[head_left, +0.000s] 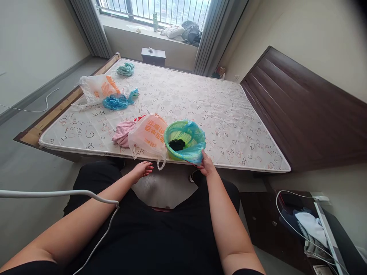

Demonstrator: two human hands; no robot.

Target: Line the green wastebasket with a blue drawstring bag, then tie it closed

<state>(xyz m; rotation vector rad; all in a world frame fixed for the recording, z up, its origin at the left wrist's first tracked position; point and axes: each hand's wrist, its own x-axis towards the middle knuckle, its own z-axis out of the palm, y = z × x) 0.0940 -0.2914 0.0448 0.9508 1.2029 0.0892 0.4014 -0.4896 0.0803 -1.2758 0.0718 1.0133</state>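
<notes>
A green basket (pixel 172 131) lined with a blue plastic bag (pixel 192 151) stands at the near edge of the mattress, a black cloth (pixel 177 144) lying inside. My right hand (pixel 207 164) grips the bag's edge at the basket's near right side. In front of the mattress edge, my left hand (pixel 142 170) hangs with loosely curled, parted fingers and holds nothing. Close to it, a white plastic bag with orange print (pixel 149 133) rests against the basket, one handle drooping over the edge. A pink cloth (pixel 124 133) lies to the bag's left.
Farther left on the mattress (pixel 226 114) are another white bag (pixel 96 87), a blue plastic bag (pixel 116 102) and a teal cloth bundle (pixel 125 69). A white cable (pixel 63 194) crosses over my left arm. The nightstand (pixel 258 221) at right holds folded clothes (pixel 311 229).
</notes>
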